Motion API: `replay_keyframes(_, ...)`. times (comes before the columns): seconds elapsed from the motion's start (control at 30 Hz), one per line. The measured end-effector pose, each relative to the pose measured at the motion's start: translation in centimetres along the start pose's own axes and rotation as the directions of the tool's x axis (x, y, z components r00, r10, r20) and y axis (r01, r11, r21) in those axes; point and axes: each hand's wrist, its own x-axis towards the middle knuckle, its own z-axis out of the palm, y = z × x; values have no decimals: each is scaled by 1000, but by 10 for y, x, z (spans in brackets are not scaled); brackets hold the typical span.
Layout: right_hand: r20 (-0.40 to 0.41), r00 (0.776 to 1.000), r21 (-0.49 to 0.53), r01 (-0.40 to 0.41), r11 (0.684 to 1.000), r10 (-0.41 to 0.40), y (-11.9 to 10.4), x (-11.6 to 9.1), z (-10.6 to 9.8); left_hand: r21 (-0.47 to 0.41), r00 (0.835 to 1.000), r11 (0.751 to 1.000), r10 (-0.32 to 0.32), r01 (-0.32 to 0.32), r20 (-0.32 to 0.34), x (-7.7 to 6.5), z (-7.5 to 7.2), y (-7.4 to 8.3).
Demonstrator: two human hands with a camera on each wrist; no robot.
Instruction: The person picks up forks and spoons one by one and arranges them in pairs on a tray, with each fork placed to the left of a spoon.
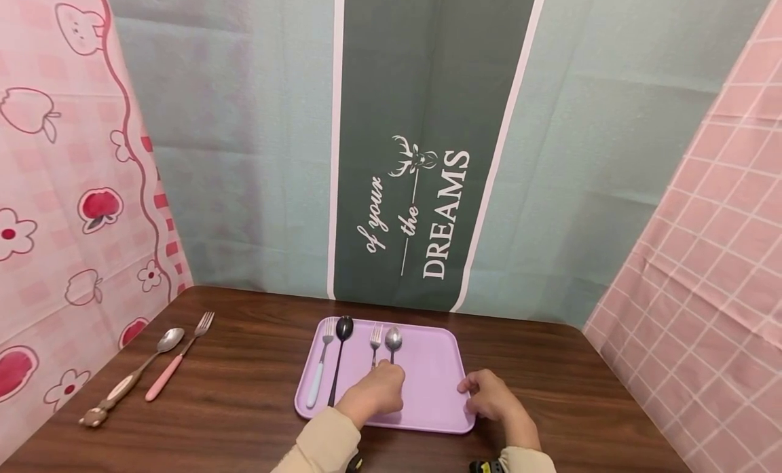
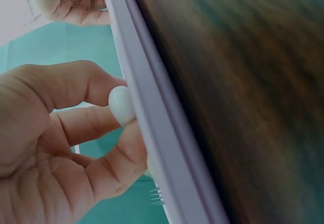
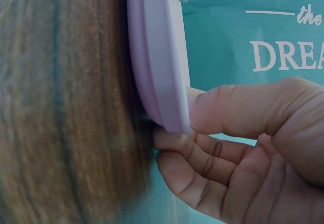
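Note:
A light purple tray (image 1: 427, 385) lies on the wooden table. My left hand (image 1: 380, 389) is over its middle, thumb and finger pinching the white, rounded handle end (image 2: 121, 105) of a metal spoon (image 1: 394, 338). Just left of that spoon lies a fork (image 1: 375, 337), its lower part hidden by the hand. Further left on the tray are a white-handled fork (image 1: 321, 364) and a black spoon (image 1: 344, 329). My right hand (image 1: 491, 396) grips the tray's right edge, thumb on the rim and curled fingers below it in the right wrist view.
On the table's left side lie a spoon with a brown figure-ended handle (image 1: 119, 389) and a pink-handled fork (image 1: 168, 376). Bare wooden table (image 1: 550, 371) extends right of the tray. A printed curtain (image 1: 275, 154) hangs behind, with pink cloths at both sides.

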Motion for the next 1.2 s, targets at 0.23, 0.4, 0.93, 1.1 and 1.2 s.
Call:
replay_keyframes(0.23, -9, 1000, -8, -3, 1000, 3, -1, 1, 0, 15, 1000, 1000, -15, 15, 3, 2, 0, 1)
replay_keyframes(0.4, -10, 1000, -10, -13, 1000, 13, -2, 2, 0, 23, 1000, 1000, -21, 21, -3, 2, -1, 2)
replay_keyframes(0.93, -9, 999, -2, -31, 1000, 31, -2, 3, 0, 54, 999, 997, -49, 49, -16, 2, -1, 4)
replay_keyframes(1.1, -9, 999, -3, -35, 999, 34, -1, 3, 0, 59, 999, 998, -36, 37, -20, 1, 0, 4)
replay_keyframes(1.2, -8, 1000, -3, -30, 1000, 30, 0, 3, 0, 53, 999, 998, -35, 36, -22, 1, 0, 3)
